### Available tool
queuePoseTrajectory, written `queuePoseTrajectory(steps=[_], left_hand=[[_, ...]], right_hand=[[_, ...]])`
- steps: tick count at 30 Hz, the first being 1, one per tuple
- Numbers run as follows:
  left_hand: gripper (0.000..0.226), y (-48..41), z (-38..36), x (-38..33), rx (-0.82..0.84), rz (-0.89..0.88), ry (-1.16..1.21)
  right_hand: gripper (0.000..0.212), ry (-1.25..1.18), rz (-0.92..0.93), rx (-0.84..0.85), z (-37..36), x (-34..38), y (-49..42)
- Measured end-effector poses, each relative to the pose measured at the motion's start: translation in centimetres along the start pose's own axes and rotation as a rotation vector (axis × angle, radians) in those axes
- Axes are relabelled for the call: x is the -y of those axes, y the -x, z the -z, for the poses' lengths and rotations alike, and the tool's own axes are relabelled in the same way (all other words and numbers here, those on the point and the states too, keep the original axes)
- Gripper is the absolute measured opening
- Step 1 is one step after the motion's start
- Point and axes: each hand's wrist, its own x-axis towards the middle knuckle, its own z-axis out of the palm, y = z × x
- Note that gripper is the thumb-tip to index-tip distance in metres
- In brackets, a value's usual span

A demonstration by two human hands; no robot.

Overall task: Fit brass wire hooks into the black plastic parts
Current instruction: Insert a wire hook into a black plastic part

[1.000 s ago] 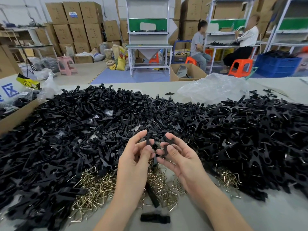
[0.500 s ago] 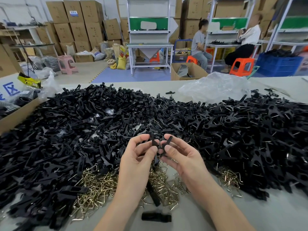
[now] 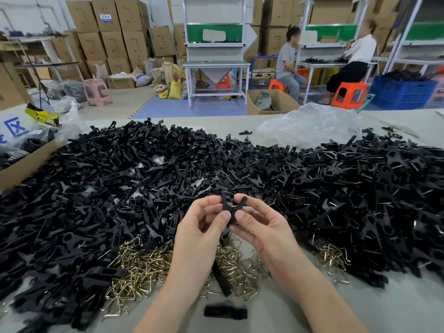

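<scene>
My left hand (image 3: 204,227) and my right hand (image 3: 262,224) meet above the table and together pinch a black plastic part (image 3: 230,207), whose two prongs stick up in a V between the fingertips. Whether a hook sits in it is hidden by the fingers. Under the hands lies a heap of brass wire hooks (image 3: 144,265), with a smaller clump of hooks (image 3: 331,255) to the right. A big pile of loose black plastic parts (image 3: 108,183) covers the left and middle of the table. The pile at the right (image 3: 372,193) shows wire ends in its parts.
A single black part (image 3: 225,312) lies on the bare table near the front edge. A cardboard box (image 3: 24,169) stands at the left, a crumpled clear plastic bag (image 3: 310,126) at the back right. Two seated people work at benches far behind.
Both hands have lifted slightly and closed in on each other. The black part now stands higher between the fingertips, its prongs spread upward.
</scene>
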Motion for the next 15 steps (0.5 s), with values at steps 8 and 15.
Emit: queuePoseTrajectory(steps=[8, 15], left_hand=[[0.021, -0.02, -0.11, 0.17, 0.006, -0.009, -0.095], [0.03, 0.09, 0.24, -0.05, 0.054, -0.081, -0.161]], right_hand=[[0.034, 0.058, 0.043, -0.001, 0.21, -0.25, -0.06], [0.024, 0.385, 0.131, 0.024, 0.01, -0.49, 0.39]])
